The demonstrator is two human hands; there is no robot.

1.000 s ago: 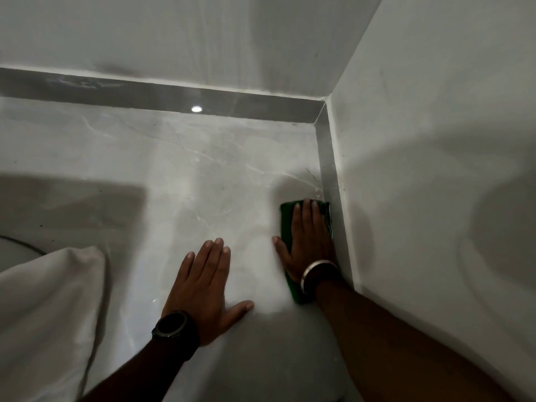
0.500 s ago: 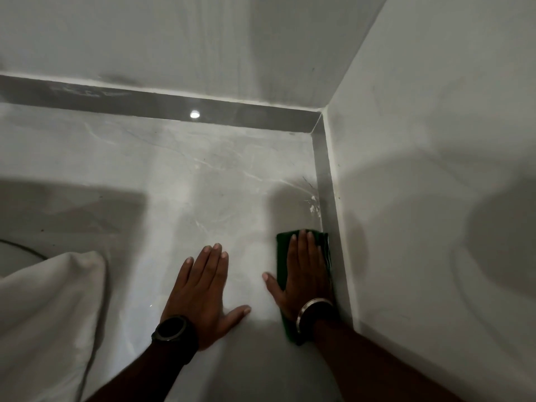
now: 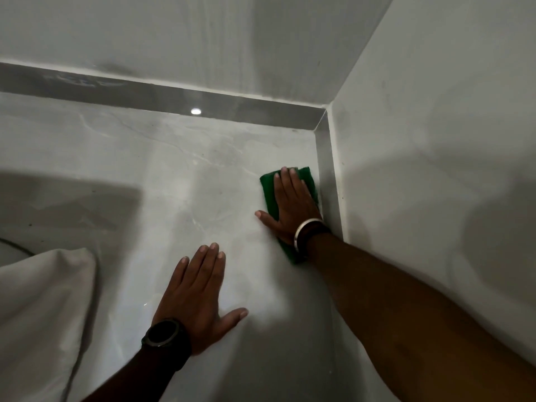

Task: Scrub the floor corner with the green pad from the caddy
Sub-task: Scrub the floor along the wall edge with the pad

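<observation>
The green pad (image 3: 267, 183) lies flat on the pale marble floor (image 3: 174, 175), against the grey skirting of the right wall. My right hand (image 3: 290, 206) presses down on it with fingers spread forward, covering most of the pad; a silver bangle sits on that wrist. The floor corner (image 3: 322, 124) is a short way ahead of the pad. My left hand (image 3: 200, 291) rests flat on the floor, fingers apart, nearer to me and left of the pad, with a black watch on the wrist. The caddy is not in view.
White walls meet at the corner, with a grey skirting strip (image 3: 162, 95) along the back wall and one along the right wall (image 3: 330, 181). A white cloth-like bundle (image 3: 40, 309) lies at lower left. A thin dark cable (image 3: 14, 246) curves beside it.
My right hand has pushed the green pad forward along the right skirting toward the corner, after pulling it back half a second ago. My left hand stays planted on the floor.
</observation>
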